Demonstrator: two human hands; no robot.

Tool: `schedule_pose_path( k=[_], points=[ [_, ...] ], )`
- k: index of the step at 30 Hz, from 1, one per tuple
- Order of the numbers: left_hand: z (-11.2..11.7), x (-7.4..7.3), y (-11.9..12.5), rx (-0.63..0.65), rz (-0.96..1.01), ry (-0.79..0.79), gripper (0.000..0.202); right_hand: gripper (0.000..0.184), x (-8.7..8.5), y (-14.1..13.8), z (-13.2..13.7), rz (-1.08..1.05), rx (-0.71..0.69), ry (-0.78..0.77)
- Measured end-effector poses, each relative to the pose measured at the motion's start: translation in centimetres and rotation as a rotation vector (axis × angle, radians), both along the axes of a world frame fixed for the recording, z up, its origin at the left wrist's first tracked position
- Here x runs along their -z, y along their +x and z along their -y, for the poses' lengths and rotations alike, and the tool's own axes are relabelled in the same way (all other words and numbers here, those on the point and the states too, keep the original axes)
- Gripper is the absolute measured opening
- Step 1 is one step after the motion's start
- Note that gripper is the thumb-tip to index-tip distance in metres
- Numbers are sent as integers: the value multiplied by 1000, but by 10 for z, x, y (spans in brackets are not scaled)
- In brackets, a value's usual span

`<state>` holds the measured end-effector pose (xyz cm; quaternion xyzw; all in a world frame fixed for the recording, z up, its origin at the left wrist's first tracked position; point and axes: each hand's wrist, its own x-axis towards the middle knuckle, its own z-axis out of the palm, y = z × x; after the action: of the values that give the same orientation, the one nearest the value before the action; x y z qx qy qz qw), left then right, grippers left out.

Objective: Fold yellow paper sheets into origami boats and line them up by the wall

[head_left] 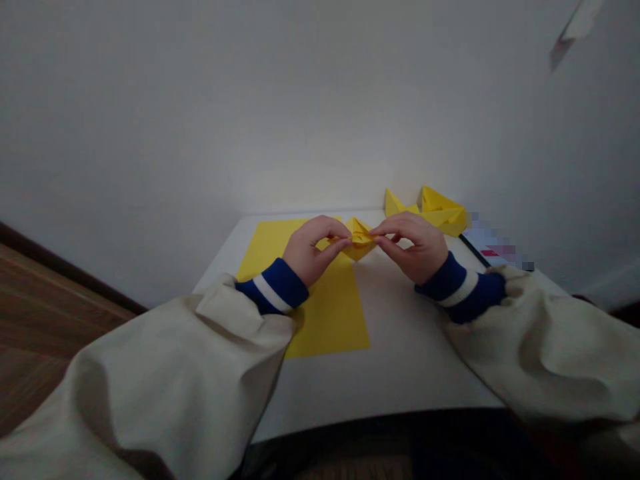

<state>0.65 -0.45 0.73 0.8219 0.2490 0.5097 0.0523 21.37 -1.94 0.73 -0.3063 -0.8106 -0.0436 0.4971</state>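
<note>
A small folded yellow paper piece [361, 248] is held up between both hands, its layers parted in the middle and a pointed peak at the top. My left hand [316, 247] pinches its left corner between thumb and fingers. On the opposite corner, my right hand [415, 245] grips it the same way. Under my left hand and forearm lies a flat yellow paper sheet [333, 317], partly covered by the sleeve. Behind my right hand stands a finished-looking yellow folded paper boat [443, 217], its lower left side hidden by the fingers.
The white tabletop [400, 373] meets a pale wall [300, 100] at the back. A dark-edged printed item [493, 247], partly blurred out, lies at the right edge. Brown wood [45, 327] shows at far left.
</note>
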Motion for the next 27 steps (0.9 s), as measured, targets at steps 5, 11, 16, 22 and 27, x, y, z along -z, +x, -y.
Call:
schedule_pose_path(
  k=[5, 11, 16, 22, 27],
  points=[
    [1, 1, 0, -29, 48, -111, 8, 11, 1, 1, 0, -29, 7, -49],
    [3, 5, 2, 51, 146, -325, 8, 14, 4, 1, 0, -112, 48, -177],
    [2, 11, 3, 142, 247, -459, 13, 13, 7, 0, -3, -203, 93, -379],
    [-1, 12, -1, 33, 128, -444, 9, 8, 13, 2, -7, -286, -6, -542],
    [-2, 9, -8, -44, -163, -201, 14, 11, 12, 7, -8, -135, 10, -501]
  ],
)
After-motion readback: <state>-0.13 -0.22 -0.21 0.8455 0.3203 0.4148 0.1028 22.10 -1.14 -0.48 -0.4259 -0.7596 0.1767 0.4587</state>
